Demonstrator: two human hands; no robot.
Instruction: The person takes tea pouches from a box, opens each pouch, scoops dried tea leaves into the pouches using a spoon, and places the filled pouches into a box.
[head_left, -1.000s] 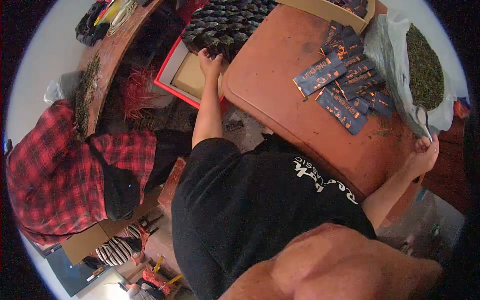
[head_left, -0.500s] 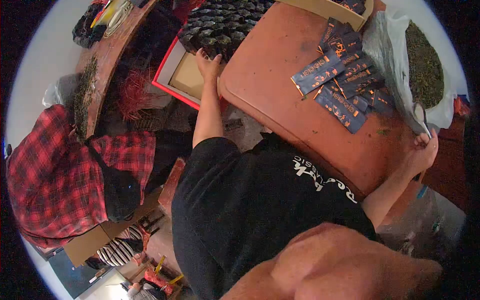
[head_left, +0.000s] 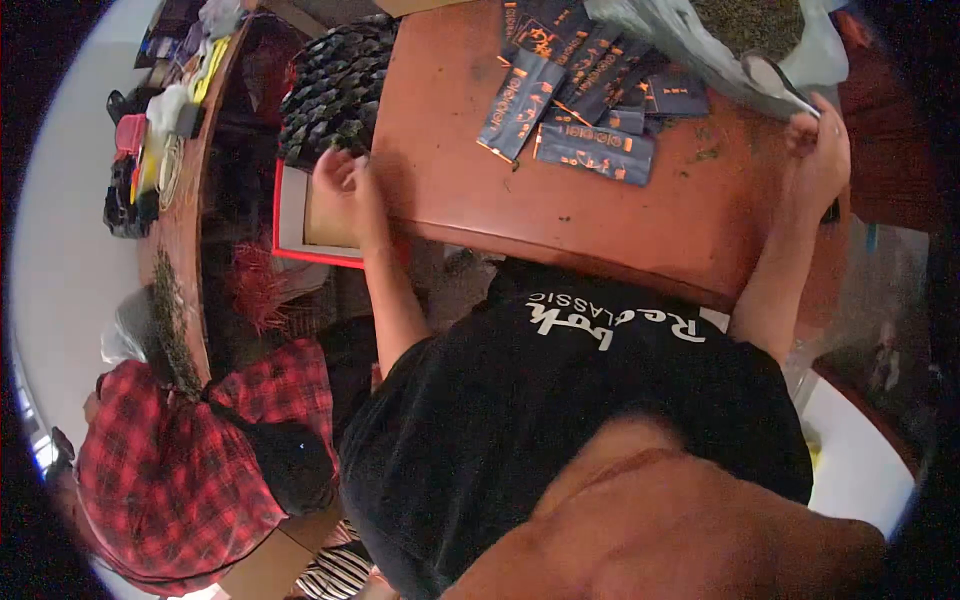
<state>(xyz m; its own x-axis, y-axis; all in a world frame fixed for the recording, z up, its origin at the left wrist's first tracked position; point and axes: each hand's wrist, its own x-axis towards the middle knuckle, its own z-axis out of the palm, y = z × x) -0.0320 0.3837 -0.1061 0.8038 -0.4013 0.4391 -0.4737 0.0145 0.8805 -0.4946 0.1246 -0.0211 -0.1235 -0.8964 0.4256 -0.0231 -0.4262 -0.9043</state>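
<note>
My left hand (head_left: 343, 178) is raised over the table's left edge, fingers loosely curled and a little apart, with nothing visible in them. Just beyond it, rows of small black packets (head_left: 335, 90) are packed in a red-edged box (head_left: 278, 215). In my right hand (head_left: 825, 155) is a spoon (head_left: 768, 78), gripped by its handle. Its bowl lies over the edge of a clear plastic bag (head_left: 690, 50) of dried green-brown leaf (head_left: 748, 22). Flat dark pouches with orange print (head_left: 595, 150) lie overlapping on the table between my hands.
The reddish-brown table (head_left: 440, 150) has scattered leaf bits. A person in a red plaid shirt (head_left: 170, 470) is at a side table (head_left: 205, 190) on the left, which bears leaf and odds and ends. A cardboard box edge (head_left: 410, 5) shows at the top.
My left hand has drawn back from the packed black packets. My right hand still holds the spoon by the leaf bag. The camera view has turned and shifted.
</note>
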